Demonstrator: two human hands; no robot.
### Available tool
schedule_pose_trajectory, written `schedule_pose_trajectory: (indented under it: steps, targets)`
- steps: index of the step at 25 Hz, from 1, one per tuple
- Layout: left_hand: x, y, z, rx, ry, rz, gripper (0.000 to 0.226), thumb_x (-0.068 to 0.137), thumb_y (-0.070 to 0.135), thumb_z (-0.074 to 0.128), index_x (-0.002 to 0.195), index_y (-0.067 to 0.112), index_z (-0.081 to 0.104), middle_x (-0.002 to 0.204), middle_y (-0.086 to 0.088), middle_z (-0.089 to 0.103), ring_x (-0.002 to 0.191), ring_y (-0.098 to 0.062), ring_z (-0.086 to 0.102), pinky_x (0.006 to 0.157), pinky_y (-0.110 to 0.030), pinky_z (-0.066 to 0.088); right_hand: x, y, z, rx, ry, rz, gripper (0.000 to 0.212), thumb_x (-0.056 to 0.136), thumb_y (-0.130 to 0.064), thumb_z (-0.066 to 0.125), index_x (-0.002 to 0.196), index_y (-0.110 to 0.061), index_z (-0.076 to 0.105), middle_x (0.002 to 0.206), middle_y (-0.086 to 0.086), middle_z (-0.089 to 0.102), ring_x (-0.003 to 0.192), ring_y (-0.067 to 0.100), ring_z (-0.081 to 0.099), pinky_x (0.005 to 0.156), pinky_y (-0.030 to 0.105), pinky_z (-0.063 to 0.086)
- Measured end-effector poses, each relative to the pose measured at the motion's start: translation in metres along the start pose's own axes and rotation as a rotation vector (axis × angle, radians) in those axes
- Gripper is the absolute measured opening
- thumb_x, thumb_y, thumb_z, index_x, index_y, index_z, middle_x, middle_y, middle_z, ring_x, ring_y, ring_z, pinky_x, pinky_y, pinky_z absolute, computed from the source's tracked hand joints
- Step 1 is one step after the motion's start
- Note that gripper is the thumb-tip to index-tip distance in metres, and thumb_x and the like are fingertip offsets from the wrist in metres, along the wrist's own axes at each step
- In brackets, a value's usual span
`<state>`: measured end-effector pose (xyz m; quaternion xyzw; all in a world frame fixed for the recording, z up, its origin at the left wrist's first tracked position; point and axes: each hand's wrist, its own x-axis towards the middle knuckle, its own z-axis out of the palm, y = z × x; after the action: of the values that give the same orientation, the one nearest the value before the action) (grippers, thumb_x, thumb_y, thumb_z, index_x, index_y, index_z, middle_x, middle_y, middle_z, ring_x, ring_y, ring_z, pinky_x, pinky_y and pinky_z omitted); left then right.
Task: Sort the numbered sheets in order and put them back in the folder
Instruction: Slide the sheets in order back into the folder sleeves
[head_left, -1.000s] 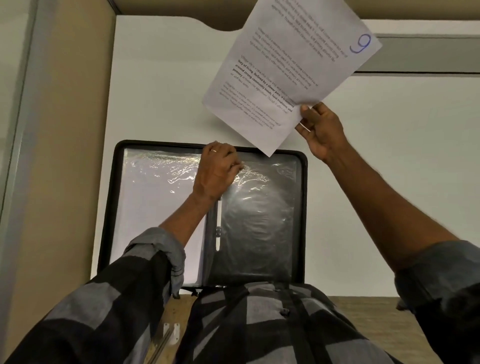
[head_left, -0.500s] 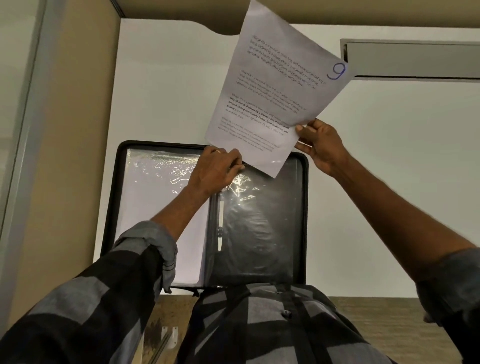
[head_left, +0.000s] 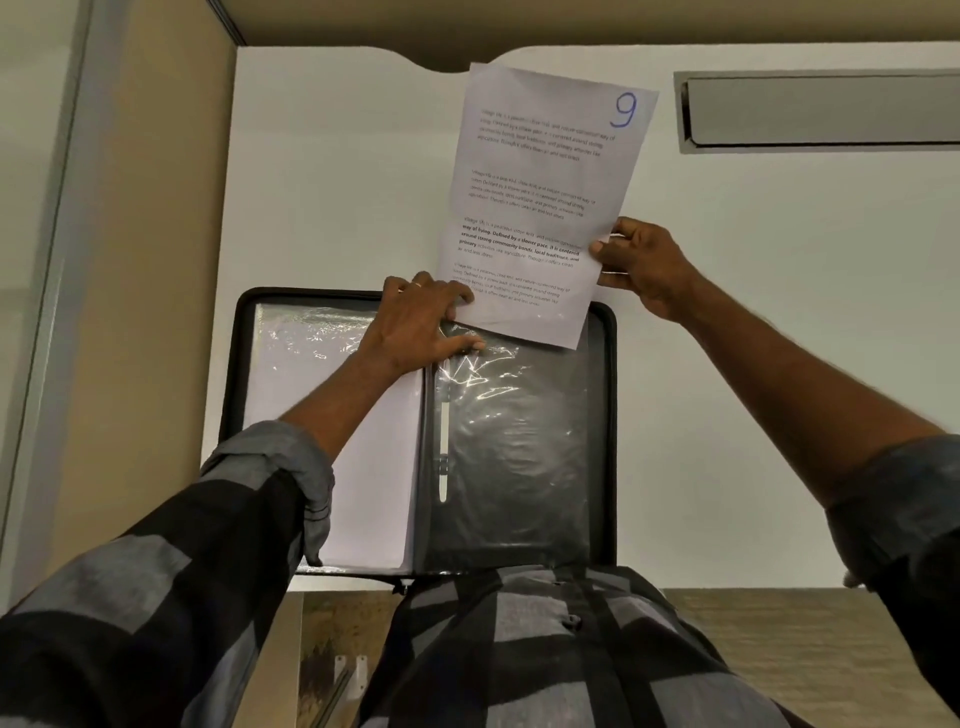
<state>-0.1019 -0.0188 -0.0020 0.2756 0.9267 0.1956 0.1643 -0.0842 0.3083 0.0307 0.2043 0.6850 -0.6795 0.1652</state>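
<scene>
left grip pinching sleeve top edge | right grip clamped on sheet 9 right edge

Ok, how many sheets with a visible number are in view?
1: sheet 9, pinched by the right hand above the open folder. White pages on its left side show no number.

Right hand pinches sheet 9 above the open folder.

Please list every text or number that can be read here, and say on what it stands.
"9": handwritten in blue, top right corner of the sheet.
"around strong community bonds, local traditions, and": bold print on the same sheet.
Other printed lines: too small to read.
Folder: no text visible.
</scene>
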Motion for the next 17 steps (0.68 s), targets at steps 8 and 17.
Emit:
schedule_pose_trajectory:
  steps: [8,17]
  targets:
    - [0.005,-0.023,-0.007,0.037,-0.025,0.039,0.094,0.074,0.076,0.068,0.152,0.034,0.036,0.094,0.018,0.062,0.102,-0.004,0.048,0.101,-0.035,0.027,0.014,0.012,-0.011,0.074,-0.024,0.042,0.04,0.099,-0.012,0.064,0.139,-0.011,0.057,0.125,0.003,0.072,0.112,0.021,0.071,0.087,0.033,0.06]
    - [0.017,-0.034,0.001,-0.024,-0.033,0.12,0.037,0.075,0.062,0.077,0.09,0.029,0.074,0.102,0.011,0.058,0.099,-0.014,0.053,0.085,-0.038,0.037,0.029,0.022,-0.014,0.019,-0.127,0.059,0.042,0.101,-0.01,0.061,0.142,-0.01,0.055,0.13,0.006,0.07,0.117,0.021,0.069,0.092,0.034,0.059]
